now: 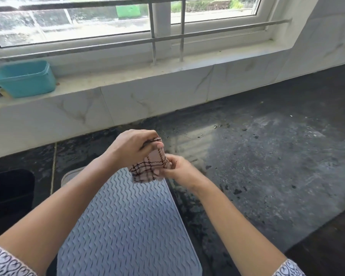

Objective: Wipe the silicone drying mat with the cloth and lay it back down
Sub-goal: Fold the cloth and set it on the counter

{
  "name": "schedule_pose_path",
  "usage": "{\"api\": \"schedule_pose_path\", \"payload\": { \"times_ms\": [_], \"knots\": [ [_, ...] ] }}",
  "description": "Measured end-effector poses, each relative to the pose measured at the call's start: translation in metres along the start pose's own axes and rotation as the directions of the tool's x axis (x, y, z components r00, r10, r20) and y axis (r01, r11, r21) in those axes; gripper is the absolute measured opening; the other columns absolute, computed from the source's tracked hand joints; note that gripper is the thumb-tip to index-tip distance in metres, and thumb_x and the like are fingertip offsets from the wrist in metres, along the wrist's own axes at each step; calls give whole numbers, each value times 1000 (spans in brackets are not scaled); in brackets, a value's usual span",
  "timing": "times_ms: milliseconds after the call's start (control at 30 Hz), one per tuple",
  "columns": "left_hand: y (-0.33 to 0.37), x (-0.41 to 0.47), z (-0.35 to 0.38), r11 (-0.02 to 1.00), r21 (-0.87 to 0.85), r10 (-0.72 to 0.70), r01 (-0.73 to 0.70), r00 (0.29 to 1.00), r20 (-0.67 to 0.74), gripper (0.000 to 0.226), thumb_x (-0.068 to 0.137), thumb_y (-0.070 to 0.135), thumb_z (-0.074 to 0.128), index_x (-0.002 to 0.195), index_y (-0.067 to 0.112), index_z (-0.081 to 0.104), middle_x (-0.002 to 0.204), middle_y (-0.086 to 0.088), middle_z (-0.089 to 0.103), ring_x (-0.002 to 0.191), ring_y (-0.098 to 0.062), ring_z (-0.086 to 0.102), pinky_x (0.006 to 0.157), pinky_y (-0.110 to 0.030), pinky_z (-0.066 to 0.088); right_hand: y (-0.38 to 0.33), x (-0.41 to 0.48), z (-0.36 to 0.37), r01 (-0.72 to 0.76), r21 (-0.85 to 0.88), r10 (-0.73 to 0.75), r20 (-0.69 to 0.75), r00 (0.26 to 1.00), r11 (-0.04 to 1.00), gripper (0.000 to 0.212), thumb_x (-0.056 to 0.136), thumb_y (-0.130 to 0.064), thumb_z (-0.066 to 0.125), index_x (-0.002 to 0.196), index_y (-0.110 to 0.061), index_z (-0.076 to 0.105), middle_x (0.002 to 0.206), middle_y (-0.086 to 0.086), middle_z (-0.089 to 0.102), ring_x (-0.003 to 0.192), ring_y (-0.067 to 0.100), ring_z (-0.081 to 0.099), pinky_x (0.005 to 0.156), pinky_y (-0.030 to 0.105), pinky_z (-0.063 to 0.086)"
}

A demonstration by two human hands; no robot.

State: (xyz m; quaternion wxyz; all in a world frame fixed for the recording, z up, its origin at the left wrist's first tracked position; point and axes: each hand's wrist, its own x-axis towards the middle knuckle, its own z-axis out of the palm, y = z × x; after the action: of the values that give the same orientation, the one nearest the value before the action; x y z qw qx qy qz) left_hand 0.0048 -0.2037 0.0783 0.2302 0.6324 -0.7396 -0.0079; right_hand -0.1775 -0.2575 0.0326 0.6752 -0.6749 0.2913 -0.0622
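A grey silicone drying mat (126, 226) with a wavy ribbed pattern lies flat on the dark stone counter, running from the bottom edge up to the middle. Above its far end both hands hold a small pinkish cloth (148, 167) with a dark brown check. My left hand (133, 146) pinches the cloth's top edge from above. My right hand (177, 168) grips its right side lower down. The cloth hangs bunched between them, just over the mat. My forearms cover parts of the mat's left and right edges.
The dark counter (267, 166) stretches right, dusty with scattered crumbs and damp streaks beside the mat. A black sink recess (8, 192) lies at the left. A teal plastic tub (24, 78) sits on the white tiled window sill, beneath a barred window.
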Motion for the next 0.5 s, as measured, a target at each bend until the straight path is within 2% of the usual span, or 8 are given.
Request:
{"api": "schedule_pose_path", "payload": {
  "times_ms": [33, 67, 133, 167, 233, 300, 400, 500],
  "knots": [
    [-1, -1, 3, 998, 19, -54, 55, 998, -8, 51, 86, 61, 30, 95, 22, 62, 85, 6, 69, 75, -19, 63, 61, -31, 47, 7, -8, -4, -83, -219, 83, -12, 996, 972, 32, 85, -24, 68, 117, -24, 63, 115, -4, 68, 104, 10, 62, 86, 26, 46],
    [-1, -2, 5, 995, 41, -89, 89, 996, -12, 51, 87, 62, 28, 97, 24, 59, 86, 6, 69, 76, -20, 63, 60, -29, 44, 13, -16, -9, -169, -461, 164, -51, 985, 871, 37, 85, -30, 67, 122, -26, 61, 123, -4, 64, 109, 11, 59, 88, 27, 44],
    [-1, -2, 6, 993, 72, -98, 98, 995, -7, 43, 90, 59, 33, 100, 24, 57, 87, 6, 70, 77, -21, 63, 60, -28, 40, 13, -31, -23, -274, -664, 183, -204, 962, 696, 51, 85, -39, 66, 133, -26, 53, 136, -3, 55, 121, 15, 52, 96, 31, 41],
    [1, -1, 7, 993, 90, -77, 76, 997, 2, 41, 91, 58, 35, 100, 24, 56, 87, 7, 70, 77, -21, 63, 59, -28, 41, 8, -36, -27, -246, -609, 124, -236, 964, 754, 65, 83, -44, 66, 140, -28, 42, 143, -5, 46, 128, 15, 46, 103, 34, 37],
    [10, 2, 8, 993, 121, -14, 12, 1000, 20, 45, 89, 61, 31, 99, 24, 54, 87, 9, 69, 75, -20, 64, 58, -30, 45, -12, -33, -25, -16, -286, -41, -191, 981, 958, 93, 73, -51, 70, 148, -35, 18, 150, -11, 33, 134, 10, 35, 110, 37, 31],
    [18, 6, 9, 988, 142, 56, -58, 998, 13, 45, 88, 59, 29, 99, 23, 54, 83, 10, 69, 70, -19, 64, 56, -30, 47, -23, -17, -12, 135, -126, -153, -143, 978, 983, 99, 67, -43, 78, 146, -38, 19, 143, -13, 42, 126, 3, 41, 103, 28, 36],
    [21, 11, 12, 975, 207, 96, -84, 994, -51, 42, 92, 53, 31, 97, 21, 58, 76, 9, 68, 62, -21, 64, 51, -27, 45, -12, 6, 3, 159, -152, -193, -238, 952, 975, 49, 72, -25, 81, 113, -28, 54, 103, -7, 65, 97, 8, 60, 83, 26, 50],
    [23, 7, 27, 994, 92, -45, 55, 994, -104, 48, 91, 56, 26, 97, 21, 58, 76, 6, 69, 65, -21, 64, 53, -28, 45, 17, 1, -7, 142, -181, -188, -271, 944, 973, 32, 75, -35, 77, 103, -27, 64, 94, -4, 71, 89, 9, 66, 77, 29, 56]
  ]
}}
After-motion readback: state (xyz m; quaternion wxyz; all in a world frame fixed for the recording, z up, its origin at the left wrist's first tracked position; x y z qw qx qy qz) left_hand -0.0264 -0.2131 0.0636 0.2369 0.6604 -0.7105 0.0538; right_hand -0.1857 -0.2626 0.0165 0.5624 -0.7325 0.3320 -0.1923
